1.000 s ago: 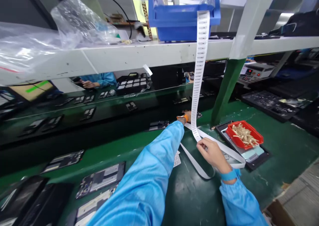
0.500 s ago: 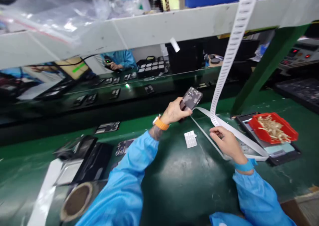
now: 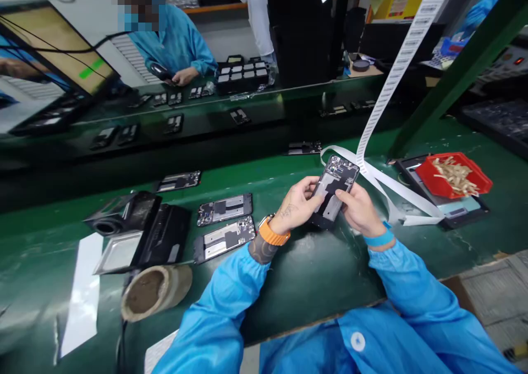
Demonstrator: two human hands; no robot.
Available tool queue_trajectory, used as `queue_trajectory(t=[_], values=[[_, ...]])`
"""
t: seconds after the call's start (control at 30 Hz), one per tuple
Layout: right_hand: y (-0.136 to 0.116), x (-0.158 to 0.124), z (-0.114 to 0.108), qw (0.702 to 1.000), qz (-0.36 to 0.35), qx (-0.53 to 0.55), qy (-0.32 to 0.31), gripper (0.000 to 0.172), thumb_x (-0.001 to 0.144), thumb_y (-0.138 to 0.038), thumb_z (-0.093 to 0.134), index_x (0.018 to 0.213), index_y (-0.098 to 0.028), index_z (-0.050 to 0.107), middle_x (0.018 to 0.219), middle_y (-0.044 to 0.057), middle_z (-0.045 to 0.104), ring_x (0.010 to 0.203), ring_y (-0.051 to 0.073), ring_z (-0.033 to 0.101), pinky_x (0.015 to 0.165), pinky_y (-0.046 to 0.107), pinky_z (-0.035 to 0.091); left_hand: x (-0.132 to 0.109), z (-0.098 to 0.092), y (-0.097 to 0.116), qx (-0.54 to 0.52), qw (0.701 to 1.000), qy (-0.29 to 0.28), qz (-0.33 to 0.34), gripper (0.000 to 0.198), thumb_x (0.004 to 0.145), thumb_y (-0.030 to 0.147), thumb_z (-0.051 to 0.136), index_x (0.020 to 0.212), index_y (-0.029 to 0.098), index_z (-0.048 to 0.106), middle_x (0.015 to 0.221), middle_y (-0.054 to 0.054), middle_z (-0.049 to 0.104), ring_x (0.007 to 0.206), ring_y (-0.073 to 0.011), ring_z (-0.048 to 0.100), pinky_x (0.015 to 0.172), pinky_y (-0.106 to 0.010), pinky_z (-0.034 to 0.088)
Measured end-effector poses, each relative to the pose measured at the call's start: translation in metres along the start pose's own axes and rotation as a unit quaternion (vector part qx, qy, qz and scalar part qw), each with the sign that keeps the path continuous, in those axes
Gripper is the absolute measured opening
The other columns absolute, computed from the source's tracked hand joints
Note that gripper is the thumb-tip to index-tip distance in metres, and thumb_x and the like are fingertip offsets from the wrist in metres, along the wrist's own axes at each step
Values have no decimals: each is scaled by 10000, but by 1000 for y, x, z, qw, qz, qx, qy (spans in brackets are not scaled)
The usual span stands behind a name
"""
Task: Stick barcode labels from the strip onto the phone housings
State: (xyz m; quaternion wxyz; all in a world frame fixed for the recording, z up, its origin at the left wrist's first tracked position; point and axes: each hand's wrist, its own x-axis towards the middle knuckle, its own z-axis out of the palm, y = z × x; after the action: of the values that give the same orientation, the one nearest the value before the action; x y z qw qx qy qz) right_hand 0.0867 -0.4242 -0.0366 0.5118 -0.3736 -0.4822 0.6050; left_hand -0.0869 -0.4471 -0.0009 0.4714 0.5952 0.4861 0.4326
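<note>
Left hand (image 3: 297, 202), right hand (image 3: 363, 213) pinched bare-backed phone (image 3: 332, 187) | above tabletop (image 3: 305, 294), inside near edge | barcode strip (image 3: 398, 74): I couldn't read it

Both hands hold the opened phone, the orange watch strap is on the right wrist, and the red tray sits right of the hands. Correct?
Not quite: the head view shows the orange watch strap on the left wrist, not the right. The left hand and right hand do hold the opened phone, and the red tray does sit right of them.
</note>
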Motion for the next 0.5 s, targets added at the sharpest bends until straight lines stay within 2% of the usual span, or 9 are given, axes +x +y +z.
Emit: queue_trajectory(t=[0.07,0.2,0.37,0.5], values=[[0,-1,-4,1000,-5,-13,-9,329,798,-393,747,1065,-219,665,1054,48,773,989,264,718,936,456,558,3,1,-4,-81,997,-5,-17,318,774,231,648,1076,141,607,952,-60,686,798,-151,668,744,-273,548],[7,-1,-12,999,-17,-42,-20,313,834,-372,734,1107,-229,678,1095,39,765,1005,259,708,938,440,549,5,9,-9,-102,994,24,-35,230,736,248,666,929,146,591,863,-18,632,687,-107,604,624,-219,497],[9,-1,-18,998,-17,-58,-32,297,853,-350,722,1125,-239,683,1117,32,757,985,255,707,917,428,553,5,13,-9,-86,995,46,-30,156,708,233,628,827,162,558,800,3,581,696,-100,530,620,-205,452],[5,-2,-17,998,-10,-50,-39,285,848,-339,715,1114,-240,688,1105,31,759,994,259,707,933,436,550,4,14,-6,-110,992,38,-41,144,698,234,616,786,176,518,751,21,544,675,-99,494,609,-204,419]])
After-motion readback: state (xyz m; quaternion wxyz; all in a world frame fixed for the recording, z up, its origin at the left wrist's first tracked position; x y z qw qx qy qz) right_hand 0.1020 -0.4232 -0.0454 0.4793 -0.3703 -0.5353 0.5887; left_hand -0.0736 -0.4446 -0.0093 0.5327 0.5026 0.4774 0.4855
